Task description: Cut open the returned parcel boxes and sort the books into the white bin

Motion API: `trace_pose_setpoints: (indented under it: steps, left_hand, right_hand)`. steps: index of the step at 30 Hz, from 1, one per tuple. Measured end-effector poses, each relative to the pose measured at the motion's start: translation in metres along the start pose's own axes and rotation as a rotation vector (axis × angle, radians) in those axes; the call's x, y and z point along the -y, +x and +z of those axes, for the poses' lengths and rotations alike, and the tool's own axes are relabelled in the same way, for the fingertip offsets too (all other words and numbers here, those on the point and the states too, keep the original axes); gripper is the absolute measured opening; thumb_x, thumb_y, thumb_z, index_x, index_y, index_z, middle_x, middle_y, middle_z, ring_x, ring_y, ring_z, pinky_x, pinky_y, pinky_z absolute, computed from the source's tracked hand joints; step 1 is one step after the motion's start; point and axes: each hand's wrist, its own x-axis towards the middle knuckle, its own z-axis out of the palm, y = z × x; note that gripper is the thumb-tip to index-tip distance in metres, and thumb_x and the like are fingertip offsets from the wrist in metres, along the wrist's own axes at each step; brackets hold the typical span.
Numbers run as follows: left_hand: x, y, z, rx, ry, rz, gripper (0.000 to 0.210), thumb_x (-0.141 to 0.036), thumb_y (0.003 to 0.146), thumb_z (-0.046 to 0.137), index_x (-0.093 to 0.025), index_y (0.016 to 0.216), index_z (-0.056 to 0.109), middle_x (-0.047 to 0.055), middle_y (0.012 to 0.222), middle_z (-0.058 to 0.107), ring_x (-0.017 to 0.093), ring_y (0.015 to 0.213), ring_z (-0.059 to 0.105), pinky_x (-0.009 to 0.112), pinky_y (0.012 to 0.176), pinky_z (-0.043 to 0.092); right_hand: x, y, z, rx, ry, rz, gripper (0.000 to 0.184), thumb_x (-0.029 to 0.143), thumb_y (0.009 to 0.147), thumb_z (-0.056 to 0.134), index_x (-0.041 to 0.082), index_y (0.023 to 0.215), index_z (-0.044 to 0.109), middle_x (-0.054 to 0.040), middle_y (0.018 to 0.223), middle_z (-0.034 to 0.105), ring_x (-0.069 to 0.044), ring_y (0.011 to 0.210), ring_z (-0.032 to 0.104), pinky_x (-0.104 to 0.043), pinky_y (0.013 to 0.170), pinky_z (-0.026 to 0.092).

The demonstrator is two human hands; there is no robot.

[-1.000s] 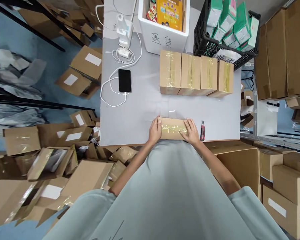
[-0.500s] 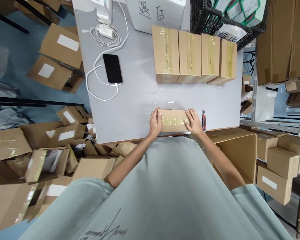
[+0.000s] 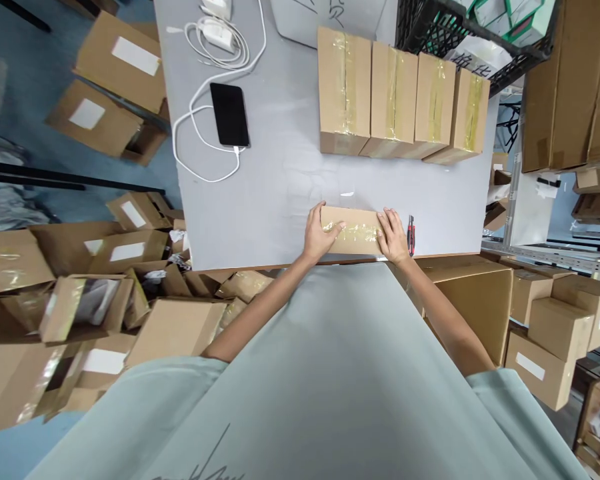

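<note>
A taped cardboard box [image 3: 356, 233] lies at the front edge of the table, between my two hands. My left hand [image 3: 319, 233] grips its left end, with the thumb laid over the top and the fingers along the side. At the other end my right hand [image 3: 393, 237] holds the box, its fingers bent over the top right corner. Just right of that hand lies a red and black box cutter [image 3: 411, 236]. Several taped cardboard boxes [image 3: 344, 93] stand in a row farther back.
On the left of the grey table [image 3: 275, 193] lie a phone [image 3: 229, 115] and a white charging cable [image 3: 200, 175]. A black crate [image 3: 430, 30] with green-and-white packs stands at the back right. An open carton [image 3: 473, 303] sits below the front edge. Boxes [image 3: 180, 327] are piled at left.
My left thumb has moved from the box's left end onto its top. The view has shifted a little, so the table's things sit higher and further right. Both hands stay on the box.
</note>
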Motion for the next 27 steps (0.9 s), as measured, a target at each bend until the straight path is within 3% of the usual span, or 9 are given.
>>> trace_pose_setpoints:
  steps: [5,10,15,18,20,22,24,27]
  left_hand:
    - [-0.005,-0.003,-0.001,-0.034,0.098,0.147,0.085,-0.069,0.100,0.072,-0.018,0.164,0.050,0.024,0.170,0.051,0.038,0.162,0.046,0.055,0.135,0.037]
    - [-0.016,-0.008,-0.006,0.022,0.277,0.329,0.042,-0.058,0.107,0.064,-0.024,0.126,0.077,0.019,0.175,0.049,0.040,0.168,0.037,0.062,0.136,0.030]
    - [-0.022,-0.005,-0.009,0.102,0.315,0.386,0.030,-0.051,0.107,0.064,-0.023,0.106,0.076,0.018,0.170,0.055,0.040,0.168,0.038,0.063,0.135,0.034]
    - [-0.025,-0.002,-0.010,0.127,0.310,0.381,0.028,-0.048,0.107,0.063,-0.023,0.104,0.075,0.017,0.170,0.054,0.039,0.169,0.036,0.063,0.134,0.035]
    - [-0.025,-0.003,-0.013,0.128,0.300,0.378,0.032,-0.051,0.108,0.062,-0.023,0.108,0.076,0.018,0.173,0.050,0.039,0.170,0.035,0.063,0.135,0.035]
    - [-0.019,-0.006,-0.022,0.107,0.260,0.334,0.044,-0.060,0.107,0.062,-0.021,0.125,0.074,0.021,0.179,0.040,0.039,0.169,0.036,0.061,0.135,0.037]
    - [-0.009,-0.014,-0.034,0.098,0.190,0.216,0.070,-0.070,0.104,0.062,-0.018,0.151,0.062,0.024,0.182,0.034,0.038,0.166,0.042,0.058,0.133,0.042]
    - [0.009,-0.031,-0.055,0.178,0.064,-0.050,0.090,-0.082,0.105,0.047,-0.019,0.168,0.047,0.023,0.175,0.047,0.037,0.159,0.054,0.057,0.130,0.046]
  right_hand:
    - [0.000,-0.004,0.003,-0.022,-0.031,0.005,0.060,0.045,0.113,0.040,0.027,0.169,0.048,-0.0119,0.183,0.038,-0.035,0.174,0.026,-0.068,0.140,0.026]
    - [0.003,-0.010,0.009,-0.059,-0.022,-0.010,0.045,0.046,0.110,0.050,0.021,0.144,0.064,-0.0192,0.174,0.050,-0.036,0.169,0.038,-0.067,0.139,0.029]
    - [0.008,-0.007,0.009,-0.083,-0.005,-0.009,0.037,0.047,0.109,0.052,0.020,0.128,0.068,-0.0214,0.171,0.053,-0.036,0.167,0.041,-0.066,0.137,0.034]
    - [0.011,-0.008,0.006,-0.112,0.032,0.058,0.046,0.052,0.107,0.055,0.021,0.139,0.066,-0.0196,0.176,0.047,-0.035,0.170,0.035,-0.066,0.138,0.032]
    - [0.014,-0.013,0.005,-0.187,0.094,0.170,0.063,0.059,0.105,0.058,0.019,0.154,0.058,-0.0210,0.180,0.040,-0.037,0.172,0.031,-0.066,0.139,0.030]
    - [0.016,-0.024,0.009,-0.285,0.233,0.330,0.081,0.067,0.104,0.058,0.017,0.166,0.046,-0.0242,0.179,0.040,-0.036,0.169,0.036,-0.063,0.137,0.033]
    - [0.018,-0.040,0.016,-0.362,0.448,0.517,0.088,0.073,0.106,0.049,0.016,0.173,0.038,-0.0250,0.174,0.047,-0.034,0.163,0.048,-0.060,0.134,0.040]
    - [0.024,-0.065,0.032,-0.366,0.758,0.713,0.091,0.081,0.107,0.037,0.019,0.173,0.043,-0.0201,0.170,0.056,-0.032,0.159,0.053,-0.057,0.133,0.042]
